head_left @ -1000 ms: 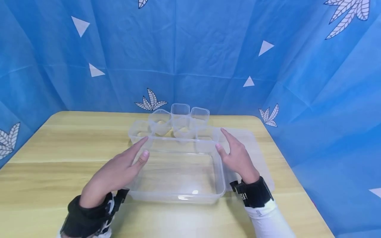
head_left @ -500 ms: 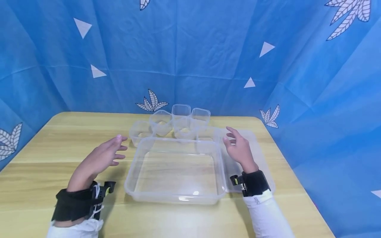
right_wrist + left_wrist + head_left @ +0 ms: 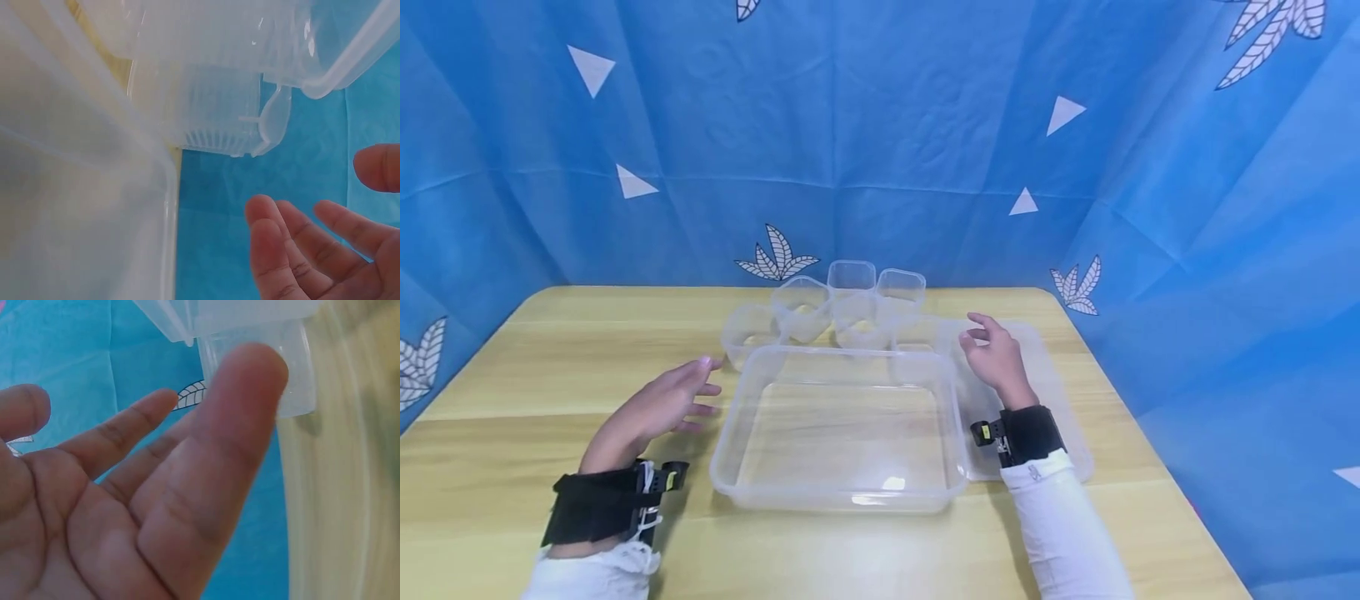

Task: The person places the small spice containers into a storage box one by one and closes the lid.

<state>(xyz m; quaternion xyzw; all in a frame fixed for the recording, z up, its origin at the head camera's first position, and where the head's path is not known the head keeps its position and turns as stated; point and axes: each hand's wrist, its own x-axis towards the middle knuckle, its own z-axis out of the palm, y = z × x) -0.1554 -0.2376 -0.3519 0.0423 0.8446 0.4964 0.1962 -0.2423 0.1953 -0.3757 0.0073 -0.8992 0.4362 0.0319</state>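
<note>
A large clear rectangular container (image 3: pixel 842 500) stands on the table, its inside showing only the wood grain through the bottom. The left hand (image 3: pixel 651 412) hovers off its left side, fingers spread and holding nothing; the left wrist view shows the bare palm of this hand (image 3: pixel 125 506). Above a flat translucent lid (image 3: pixel 1052 392), the right hand (image 3: pixel 996 358) hangs with relaxed, slightly bent fingers, also holding nothing. In the right wrist view, the right hand (image 3: pixel 325 256) is apart from the clear cups (image 3: pixel 212 106).
Several small clear cups (image 3: pixel 801 310) stand grouped behind the large container, some overlapping in view. The wooden table (image 3: pixel 550 358) reaches to a blue cloth backdrop (image 3: pixel 925 125) with white triangles and leaf prints.
Both hands have moved from over the large container's side rims, the left outward to the left, the right slightly outward and up. Their fingers have relaxed. The containers stay in place.
</note>
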